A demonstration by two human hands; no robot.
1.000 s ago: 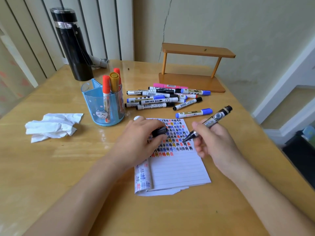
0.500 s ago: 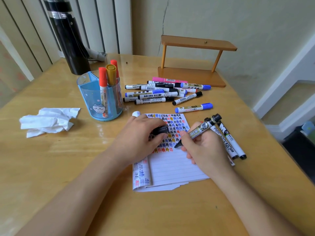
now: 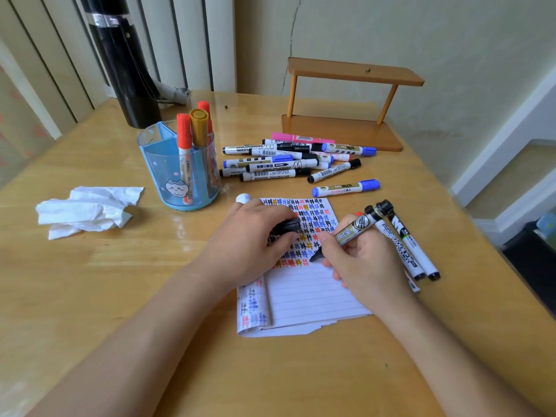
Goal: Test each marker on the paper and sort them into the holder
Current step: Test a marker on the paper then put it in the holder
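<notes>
One black marker [image 3: 352,230] is being gripped in the curled right hand [image 3: 367,260], tip on the lined paper [image 3: 316,296] at the marks' near edge. Its cap [image 3: 285,226] is being pinched by the left hand [image 3: 249,245]. Testing is judged in hand; recapping, then placing in the blue holder [image 3: 156,167] at far left, is being called for. Three stored markers [image 3: 184,136] are being kept there; roughly ten are lying in the far pile [image 3: 285,164], and two loose markers [image 3: 410,245] at right.

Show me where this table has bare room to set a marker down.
Barest: the table nearside of the crumpled tissue, left of the left forearm. Also the strip below the paper, between both forearms, and a smaller patch between the single blue marker and the table's right edge. Crowded: from holder to marker pile, and around the paper.
</notes>
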